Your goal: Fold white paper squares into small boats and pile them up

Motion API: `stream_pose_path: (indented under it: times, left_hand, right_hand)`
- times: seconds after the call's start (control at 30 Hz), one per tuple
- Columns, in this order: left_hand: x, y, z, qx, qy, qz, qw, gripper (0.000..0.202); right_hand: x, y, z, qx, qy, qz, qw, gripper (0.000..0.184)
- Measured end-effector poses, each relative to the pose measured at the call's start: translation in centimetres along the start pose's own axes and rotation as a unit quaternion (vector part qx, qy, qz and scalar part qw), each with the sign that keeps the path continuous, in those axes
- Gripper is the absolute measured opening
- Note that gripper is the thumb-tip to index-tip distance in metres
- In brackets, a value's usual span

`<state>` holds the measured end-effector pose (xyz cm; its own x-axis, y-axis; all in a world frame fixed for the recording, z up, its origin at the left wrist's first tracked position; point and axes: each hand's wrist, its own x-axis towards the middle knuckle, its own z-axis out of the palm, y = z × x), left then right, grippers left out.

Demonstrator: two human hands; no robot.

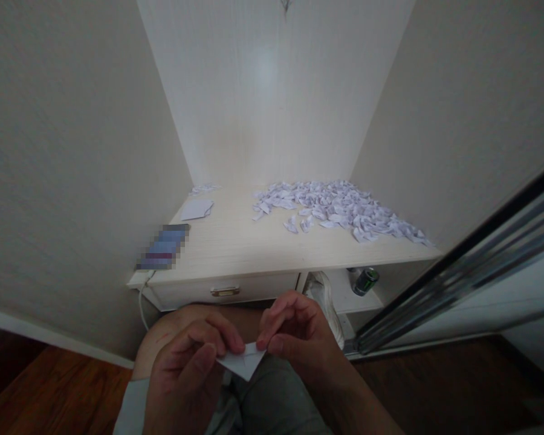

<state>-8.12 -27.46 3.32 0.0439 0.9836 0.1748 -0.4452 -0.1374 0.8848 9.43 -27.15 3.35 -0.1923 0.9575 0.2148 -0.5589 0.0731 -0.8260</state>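
Note:
A small folded piece of white paper (243,362) is pinched between both hands over my lap. My left hand (188,374) grips its left side, fingers curled and thumb on top. My right hand (299,335) pinches its right corner with thumb and forefinger. On the pale wooden desk (240,248) ahead lies a big heap of small folded white paper pieces (340,208), well beyond the hands.
A phone (163,254) with a cable lies at the desk's left front. A small stack of paper sheets (197,209) sits behind it. A drawer (224,292) is below the desktop, a can (366,281) in the open shelf at right. A sliding door rail (457,284) runs along the right.

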Motion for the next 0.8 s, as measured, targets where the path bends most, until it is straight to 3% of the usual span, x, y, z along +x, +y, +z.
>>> stream_pose_path:
  times: [0.1, 0.23, 0.37, 0.53, 0.67, 0.8]
  left_hand:
    - [0.4, 0.8, -1.7, 0.120, -0.039, -0.028, 0.992, 0.010]
    - [1.0, 1.9, -2.6, 0.285, -0.088, -0.006, 0.954, 0.017]
    - [1.3, 2.4, -2.1, 0.307, -0.053, 0.004, 0.950, 0.025]
    - [1.3, 2.6, -1.8, 0.315, 0.013, 0.014, 0.949, 0.030]
    - [1.1, 2.8, -2.0, 0.351, 0.008, 0.078, 0.933, 0.027]
    - [1.1, 2.7, -2.8, 0.426, -0.023, 0.166, 0.889, 0.026]
  right_hand:
    - [0.0, -1.8, -0.4, -0.050, -0.053, 0.044, 0.996, 0.024]
    - [0.4, -3.7, -0.4, -0.202, -0.065, 0.050, 0.976, 0.013]
    - [0.9, -4.0, -0.2, -0.316, -0.047, 0.014, 0.948, 0.013]
    - [1.2, -3.2, -0.1, -0.345, -0.029, 0.005, 0.938, 0.008]
    - [1.2, -2.4, -0.1, -0.346, -0.011, 0.014, 0.938, 0.006]
    - [1.4, -1.5, 0.0, -0.384, 0.008, -0.017, 0.923, 0.004]
